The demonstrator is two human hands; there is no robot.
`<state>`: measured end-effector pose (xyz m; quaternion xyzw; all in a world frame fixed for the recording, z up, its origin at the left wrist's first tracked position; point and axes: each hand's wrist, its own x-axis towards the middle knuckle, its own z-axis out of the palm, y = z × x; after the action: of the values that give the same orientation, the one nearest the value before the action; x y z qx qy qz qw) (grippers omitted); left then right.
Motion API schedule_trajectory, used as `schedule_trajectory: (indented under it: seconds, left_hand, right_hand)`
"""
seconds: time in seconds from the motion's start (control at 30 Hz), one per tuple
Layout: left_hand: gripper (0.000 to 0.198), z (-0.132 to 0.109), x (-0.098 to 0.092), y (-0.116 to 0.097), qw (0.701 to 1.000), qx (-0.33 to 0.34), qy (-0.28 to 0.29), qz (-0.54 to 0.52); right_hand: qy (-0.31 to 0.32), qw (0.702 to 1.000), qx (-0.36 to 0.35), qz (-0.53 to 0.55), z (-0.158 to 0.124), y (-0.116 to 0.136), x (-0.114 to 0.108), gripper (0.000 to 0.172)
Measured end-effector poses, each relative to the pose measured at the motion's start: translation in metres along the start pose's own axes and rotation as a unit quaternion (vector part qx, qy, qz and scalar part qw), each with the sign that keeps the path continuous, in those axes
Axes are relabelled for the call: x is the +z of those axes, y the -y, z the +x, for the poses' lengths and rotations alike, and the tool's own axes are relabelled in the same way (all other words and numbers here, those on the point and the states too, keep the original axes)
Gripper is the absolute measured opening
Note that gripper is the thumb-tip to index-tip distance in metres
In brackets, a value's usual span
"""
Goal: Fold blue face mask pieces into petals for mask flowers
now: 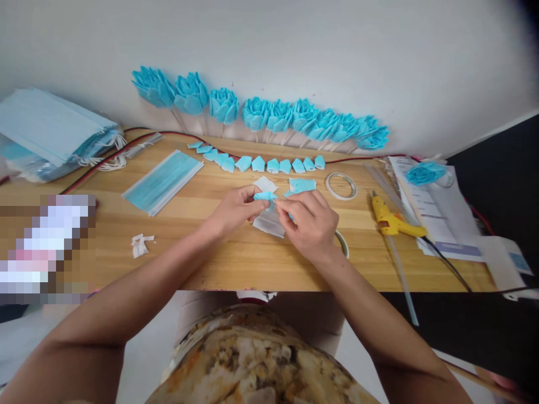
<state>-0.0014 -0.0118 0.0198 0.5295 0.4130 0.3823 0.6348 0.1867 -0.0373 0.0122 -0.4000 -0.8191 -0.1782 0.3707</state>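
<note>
Light-blue fabric piece sits above the middle of the tabletop, gripped by the left hand and pinched at its right end by the curled right hand, forearms angled inward

The wooden tabletop bore a blue pleated face mask, a row of folded blue petals, a tape roll and a yellow hot-glue gun.
</note>
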Motion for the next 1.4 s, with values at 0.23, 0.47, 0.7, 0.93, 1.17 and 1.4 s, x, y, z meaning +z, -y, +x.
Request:
schedule_trajectory:
  seconds: [0.23,0.47,0.7,0.93,1.17,1.4]
  left_hand:
    - [0.019,0.001,0.000,0.000,1.000,0.005,0.003,0.003]
    - [0.021,0.000,0.000,-0.001,1.000,0.003,-0.001,0.001]
    - [0.021,0.003,-0.001,0.002,1.000,-0.002,-0.019,-0.007]
    - [0.019,0.003,-0.003,-0.002,1.000,0.006,-0.012,0.009]
    - [0.022,0.006,-0.002,0.003,1.000,-0.009,0.001,0.018]
    - [0.021,0.008,-0.003,0.009,0.999,-0.002,0.009,0.039]
  right_hand:
    - [-0.014,1.000,-0.015,0.013,0.002,0.002,0.000,0.018]
    - [0.009,1.000,-0.015,0.017,0.003,0.001,0.000,0.018]
    - [0.098,0.994,-0.008,0.053,0.011,0.002,-0.011,0.023]
    - [0.098,0.959,0.170,0.203,0.017,-0.019,-0.014,0.030]
    - [0.216,0.818,0.271,0.460,0.015,-0.029,0.004,0.043]
    - [0.236,0.817,0.254,0.461,0.019,-0.030,0.009,0.047]
